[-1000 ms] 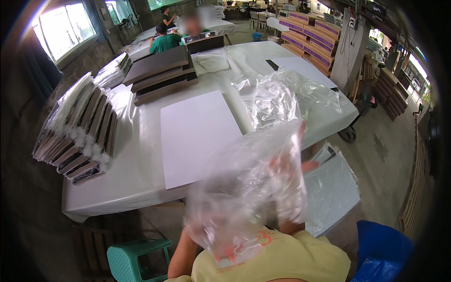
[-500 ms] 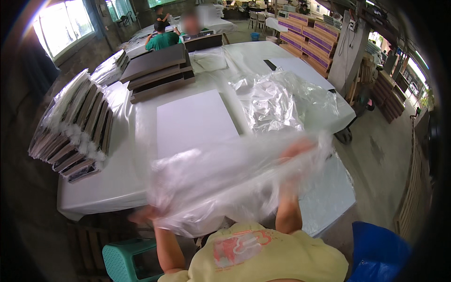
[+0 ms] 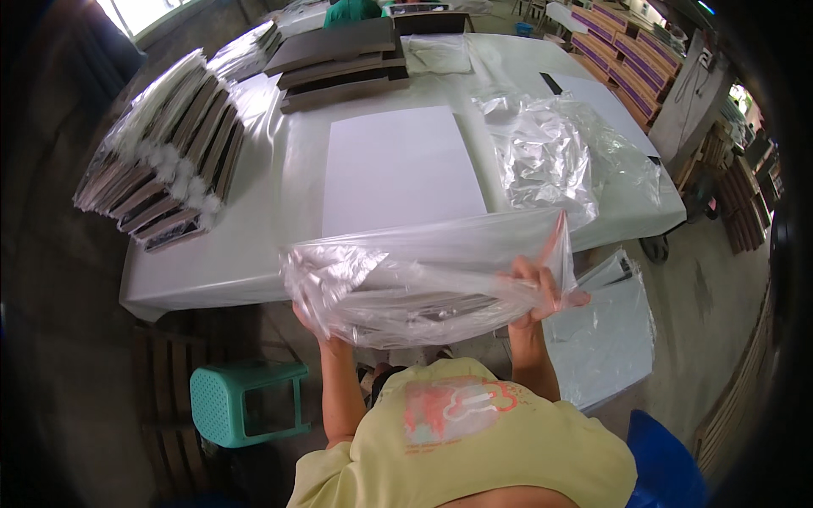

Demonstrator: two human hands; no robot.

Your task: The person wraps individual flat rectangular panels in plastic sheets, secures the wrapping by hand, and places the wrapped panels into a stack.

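Table [image 3: 279, 182] under pale plastic sheeting fills most of the view, a stack of wrapped dark panels [image 3: 161, 152] leaning at its left and a stack of brown panels [image 3: 343, 63] toward the far side. Clear plastic film [image 3: 423, 279] spans the gap between the person's hands — its long axis running left to right — and hangs at the near edge of the table. White rectangular board [image 3: 398, 169] lies flat on the table straight ahead, between and beyond both hands; its visible sides run away from the body, crosswise to the film, which covers its near end. Neither hand is clearly nearer to it. Right hand [image 3: 533, 292] has its fingers spread, film stretched over and around them. Left hand [image 3: 306, 317] is at the film's left end, partly hidden — how its fingers close cannot be told.
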